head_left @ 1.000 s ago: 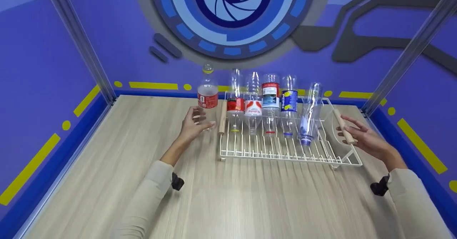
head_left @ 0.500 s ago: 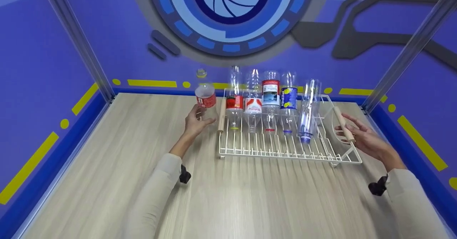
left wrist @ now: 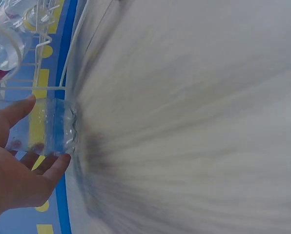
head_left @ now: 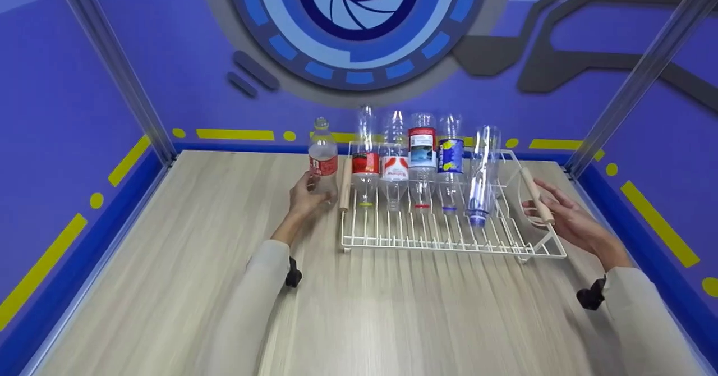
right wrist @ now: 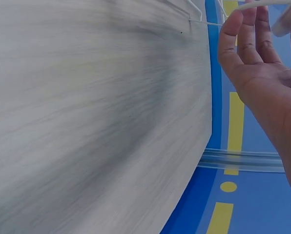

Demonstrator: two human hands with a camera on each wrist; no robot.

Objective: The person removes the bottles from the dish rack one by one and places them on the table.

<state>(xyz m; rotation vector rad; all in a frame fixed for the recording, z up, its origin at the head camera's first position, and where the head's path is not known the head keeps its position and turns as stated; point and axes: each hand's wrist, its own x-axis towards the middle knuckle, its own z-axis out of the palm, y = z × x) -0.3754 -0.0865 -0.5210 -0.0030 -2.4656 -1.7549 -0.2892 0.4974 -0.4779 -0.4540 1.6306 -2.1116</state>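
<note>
My left hand (head_left: pixel 305 199) holds the lower part of a clear plastic bottle (head_left: pixel 323 164) with a red label. The bottle stands upright, just left of a white wire rack (head_left: pixel 426 246). In the left wrist view, thumb and fingers lie on either side of the clear bottle base (left wrist: pixel 60 126), close to the table. My right hand (head_left: pixel 572 224) is at the rack's right wooden handle (head_left: pixel 537 196), its fingers reaching round it through the wire loop. The right wrist view shows those fingers (right wrist: pixel 250 44) curved at the white wire, with part of the palm cut off.
Several clear bottles lean upside down in the rack, among them one with a blue label (head_left: pixel 450 156) and one with a blue cap (head_left: pixel 482 177). A second wooden handle (head_left: pixel 345 185) lies between the left hand and the rack. Blue walls enclose the wooden table (head_left: pixel 392 320).
The left hand has moved slightly right and its fingers have closed in on the bottle. The bottle tilted left half a second ago and now stands upright, lower in view. The right hand stays put.
</note>
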